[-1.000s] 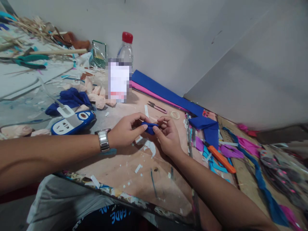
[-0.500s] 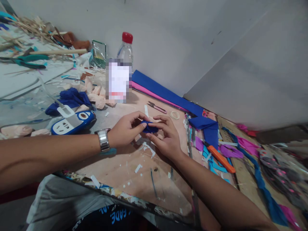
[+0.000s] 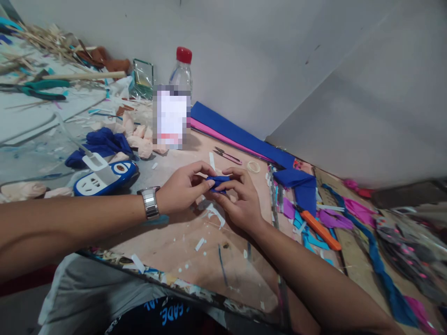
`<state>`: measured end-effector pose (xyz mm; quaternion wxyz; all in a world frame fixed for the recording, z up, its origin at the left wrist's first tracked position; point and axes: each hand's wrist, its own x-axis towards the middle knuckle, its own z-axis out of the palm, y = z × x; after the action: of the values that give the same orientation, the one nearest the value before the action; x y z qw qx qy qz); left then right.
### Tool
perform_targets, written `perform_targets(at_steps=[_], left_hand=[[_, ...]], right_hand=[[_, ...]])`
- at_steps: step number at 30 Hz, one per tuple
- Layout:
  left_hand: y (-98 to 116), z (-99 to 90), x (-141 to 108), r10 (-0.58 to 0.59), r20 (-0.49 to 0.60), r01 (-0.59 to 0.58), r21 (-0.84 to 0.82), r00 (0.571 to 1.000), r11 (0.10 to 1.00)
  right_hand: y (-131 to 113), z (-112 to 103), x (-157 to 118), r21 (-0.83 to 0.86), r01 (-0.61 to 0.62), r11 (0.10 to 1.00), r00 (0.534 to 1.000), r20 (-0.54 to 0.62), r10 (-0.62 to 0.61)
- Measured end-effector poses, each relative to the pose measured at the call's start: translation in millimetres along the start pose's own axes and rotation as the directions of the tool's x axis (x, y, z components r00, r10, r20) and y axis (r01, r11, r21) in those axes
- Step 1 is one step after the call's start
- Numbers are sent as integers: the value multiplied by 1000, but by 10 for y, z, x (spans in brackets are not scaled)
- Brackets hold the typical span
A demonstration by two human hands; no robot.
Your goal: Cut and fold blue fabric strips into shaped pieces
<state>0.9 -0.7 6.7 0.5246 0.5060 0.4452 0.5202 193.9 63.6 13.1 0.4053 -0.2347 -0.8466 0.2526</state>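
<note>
A small folded piece of dark blue crepe paper (image 3: 219, 178) is held between both hands above the table. My left hand (image 3: 185, 186), with a metal watch on its wrist, pinches the left end between thumb and fingers. On the other side my right hand (image 3: 242, 197) grips the right end, fingers curled and thumb below. The fingers cover part of the paper. Just beyond the hands lie small pink-handled thread snips (image 3: 228, 156), a white paper strip (image 3: 212, 160) and a pale rubber band (image 3: 253, 166).
At left sit a blue-white power strip (image 3: 106, 179), crumpled blue paper (image 3: 104, 142) and peach paper pieces (image 3: 143, 146). A red-capped bottle (image 3: 182, 72) stands behind a blurred upright screen (image 3: 172, 116). Right of the board (image 3: 244, 279) lies an orange-handled cutter (image 3: 321, 230) among paper scraps. Green-handled pliers (image 3: 45, 88) lie far left.
The blue paper has turned slightly between my fingers and more of its upper side shows. My hands have barely shifted; the things around stay put.
</note>
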Motion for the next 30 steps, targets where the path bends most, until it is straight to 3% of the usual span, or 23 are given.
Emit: perform_targets(at_steps=[12, 17, 24, 30], left_hand=[[-5, 1, 7, 114, 30, -117, 115, 993, 986], [-23, 3, 7, 122, 56, -128, 119, 991, 985], [-55, 5, 21, 170, 14, -170, 89, 985, 981], [-79, -16, 29, 200, -34, -192, 162, 979, 968]], right_hand=[[-4, -9, 0, 43, -72, 996, 997, -17, 73], [71, 35, -83, 156, -252, 955, 965, -30, 260], [98, 78, -91, 343, -366, 865, 927, 60, 369], [87, 89, -61, 370, -449, 814, 892, 135, 431]])
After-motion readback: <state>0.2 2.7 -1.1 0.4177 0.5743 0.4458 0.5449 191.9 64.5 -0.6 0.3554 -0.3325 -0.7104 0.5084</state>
